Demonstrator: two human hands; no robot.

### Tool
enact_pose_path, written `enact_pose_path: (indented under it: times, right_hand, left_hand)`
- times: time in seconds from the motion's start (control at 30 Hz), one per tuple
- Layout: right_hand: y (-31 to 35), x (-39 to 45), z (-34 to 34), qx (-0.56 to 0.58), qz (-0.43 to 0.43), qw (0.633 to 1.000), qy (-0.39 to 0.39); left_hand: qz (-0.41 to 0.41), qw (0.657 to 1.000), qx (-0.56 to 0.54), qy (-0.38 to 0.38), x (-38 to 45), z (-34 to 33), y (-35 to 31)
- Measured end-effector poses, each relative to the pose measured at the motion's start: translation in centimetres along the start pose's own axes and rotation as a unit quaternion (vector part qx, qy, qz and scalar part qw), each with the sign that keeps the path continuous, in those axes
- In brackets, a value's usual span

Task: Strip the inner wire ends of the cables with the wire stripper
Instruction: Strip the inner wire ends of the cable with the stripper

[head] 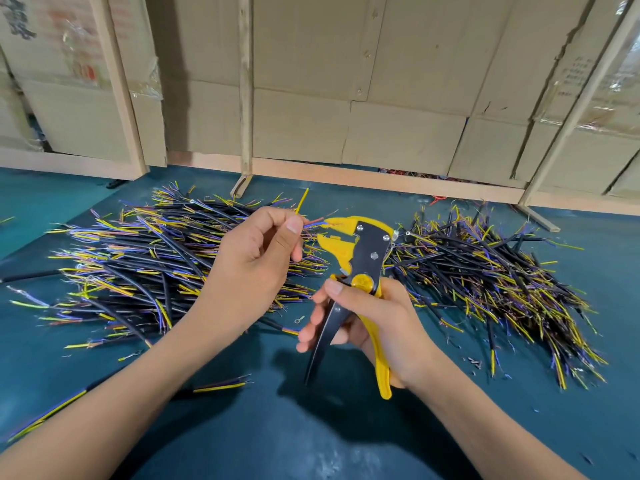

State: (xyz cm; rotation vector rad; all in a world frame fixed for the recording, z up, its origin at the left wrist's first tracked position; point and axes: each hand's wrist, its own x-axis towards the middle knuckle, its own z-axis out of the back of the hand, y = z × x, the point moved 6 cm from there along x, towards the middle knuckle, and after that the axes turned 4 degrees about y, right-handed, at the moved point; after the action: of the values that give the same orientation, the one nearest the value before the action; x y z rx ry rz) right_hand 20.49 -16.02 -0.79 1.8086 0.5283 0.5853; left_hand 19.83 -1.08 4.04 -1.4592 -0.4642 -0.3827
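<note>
Both bare forearms reach forward from the lower edge, converging toward the middle. The left hand [254, 252] is raised, palm turned inward, thumb and forefinger pinched together at the tips. The right hand [375, 318] sits lower, thumb on top, 4 fingers curled inward in a grip.

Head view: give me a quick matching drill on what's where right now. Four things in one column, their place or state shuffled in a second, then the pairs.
Things:
1. wire stripper
2. inner wire ends
3. left cable pile
4. loose ring terminal

Places or states:
A. lying alone on the green mat, between the two forearms
B. heaped on the mat beyond the left hand
C. gripped by its handles in the right hand
D. pinched by the left hand, tips at the stripper's yellow jaws

Pairs: 1-C, 2-D, 3-B, 4-A
</note>
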Motion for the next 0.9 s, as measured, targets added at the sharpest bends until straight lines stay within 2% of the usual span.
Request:
enact_pose_path:
  times: [0.33, 0.9]
  right_hand:
    - [-0.08, -0.06, -0.04, -0.024, 0.020, 1.000, -0.002]
    - [0.19, -0.12, -0.43, -0.008, 0.002, 1.000, -0.021]
  left_hand:
    - [0.003, 1.000, -0.012, 0.008, -0.01, -0.14, 0.03]
    - [0.004, 1.000, -0.014, 0.024, -0.17, -0.57, 0.10]
